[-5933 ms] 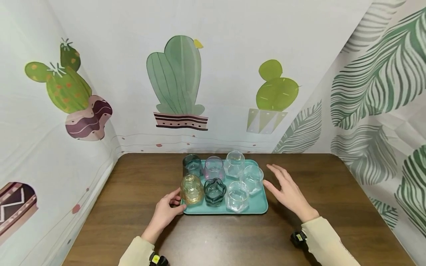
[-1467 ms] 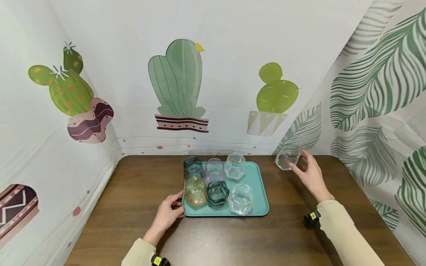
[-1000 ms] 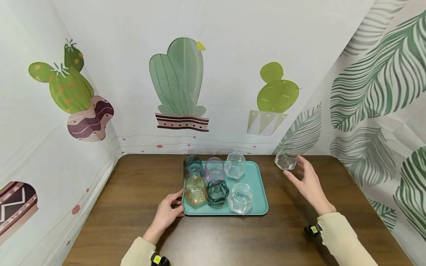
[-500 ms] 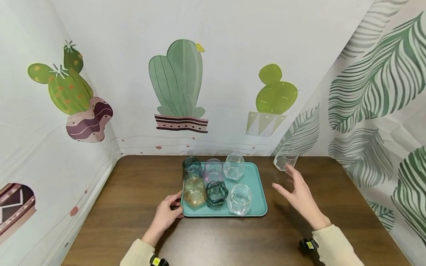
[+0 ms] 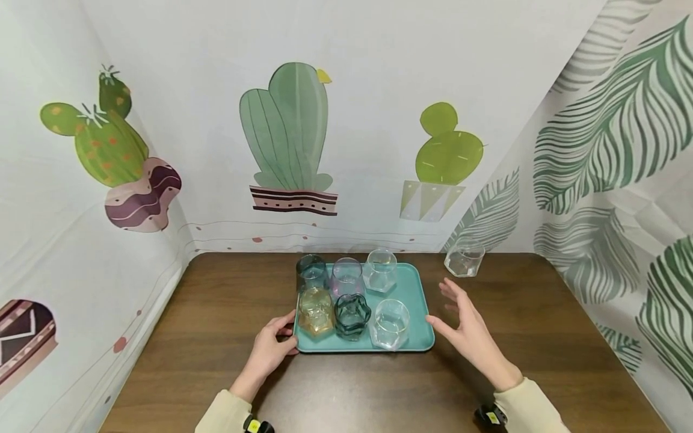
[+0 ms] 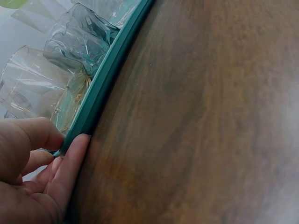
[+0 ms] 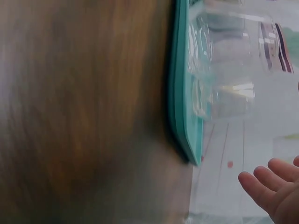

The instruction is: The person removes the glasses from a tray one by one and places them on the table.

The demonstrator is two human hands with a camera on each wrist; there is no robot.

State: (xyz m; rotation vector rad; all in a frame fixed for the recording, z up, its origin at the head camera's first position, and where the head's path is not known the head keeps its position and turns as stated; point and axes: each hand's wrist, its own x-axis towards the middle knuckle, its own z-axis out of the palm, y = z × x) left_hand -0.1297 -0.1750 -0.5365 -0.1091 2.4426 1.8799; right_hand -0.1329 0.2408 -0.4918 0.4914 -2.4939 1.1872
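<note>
A turquoise tray (image 5: 417, 300) lies on the table with several drinking glasses on it. My left hand (image 5: 271, 346) pinches its near left corner; thumb and fingers (image 6: 39, 133) meet at the rim in the left wrist view. Closest to that hand stands an amber glass (image 5: 316, 313), with a dark wavy glass (image 5: 352, 317) beside it. A clear glass (image 5: 390, 325) is at the front right of the tray. My right hand (image 5: 471, 334) holds nothing, its fingers spread by the tray's right edge. Behind it, another clear glass (image 5: 464, 258) stands on the table.
Along the tray's back row are a dark glass (image 5: 311, 273), a pink-tinted glass (image 5: 347, 278) and a clear glass (image 5: 381, 272). The brown wooden table (image 5: 346, 391) ends at a printed cactus backdrop (image 5: 368, 150).
My right hand has moved a clear glass from the tray's right side to the back right of the table, let go, and come back toward the tray. The left hand stays at the tray corner.
</note>
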